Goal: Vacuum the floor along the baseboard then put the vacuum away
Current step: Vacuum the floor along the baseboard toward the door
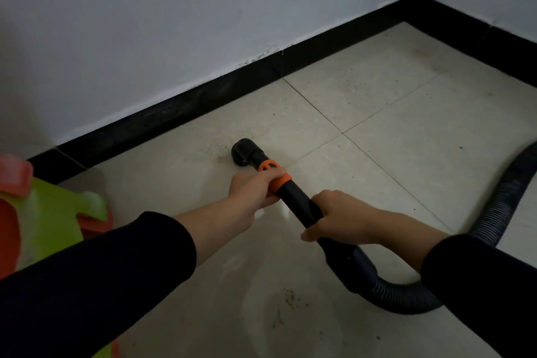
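Note:
A black vacuum wand (296,197) with an orange collar (276,174) points down to the left. Its round black nozzle (242,151) rests on the pale floor tiles, a short way from the black baseboard (174,113). My left hand (255,186) grips the wand at the orange collar. My right hand (340,216) grips the wand further back, near where it bends. A ribbed black hose (494,206) runs from the wand's rear, loops on the floor and leaves the view at the right edge. The vacuum body is out of view.
A green and orange plastic object (49,212) stands at the left edge by the wall. The baseboard turns a corner (418,0) at the far right. Dark specks of dirt (286,299) lie on the tiles near me and by the nozzle.

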A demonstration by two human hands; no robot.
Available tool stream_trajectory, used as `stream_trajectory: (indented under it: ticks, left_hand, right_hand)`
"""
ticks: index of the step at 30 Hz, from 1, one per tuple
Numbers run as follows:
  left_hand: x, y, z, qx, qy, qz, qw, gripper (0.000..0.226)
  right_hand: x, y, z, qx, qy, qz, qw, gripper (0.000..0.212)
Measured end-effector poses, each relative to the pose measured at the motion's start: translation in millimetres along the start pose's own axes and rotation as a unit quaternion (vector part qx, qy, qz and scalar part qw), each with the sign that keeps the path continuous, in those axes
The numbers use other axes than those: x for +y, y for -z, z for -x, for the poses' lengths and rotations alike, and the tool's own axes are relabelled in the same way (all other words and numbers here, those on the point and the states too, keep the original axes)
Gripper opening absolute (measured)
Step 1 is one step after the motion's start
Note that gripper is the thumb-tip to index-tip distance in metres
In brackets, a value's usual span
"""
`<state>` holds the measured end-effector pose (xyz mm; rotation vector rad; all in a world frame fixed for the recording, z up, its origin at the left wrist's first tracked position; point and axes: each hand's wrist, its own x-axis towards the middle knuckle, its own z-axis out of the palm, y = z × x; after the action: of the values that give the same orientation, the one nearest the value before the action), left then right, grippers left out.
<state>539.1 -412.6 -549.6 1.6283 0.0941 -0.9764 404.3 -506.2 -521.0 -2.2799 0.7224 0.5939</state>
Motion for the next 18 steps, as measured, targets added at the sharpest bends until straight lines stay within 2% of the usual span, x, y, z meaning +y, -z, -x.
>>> stream_trajectory:
  ticks: [8, 18]
  left_hand:
    - [5, 24, 2, 0.023, 0.006, 0.001, 1.0, 0.045]
    - [13, 49, -3, 0.061, 0.009, 0.005, 0.998, 0.041]
  right_hand:
    - [-21, -4, -10, -0.017, 0.027, 0.014, 0.999, 0.034]
    - [-45, -9, -28, -0.021, 0.052, 0.057, 0.997, 0.035]
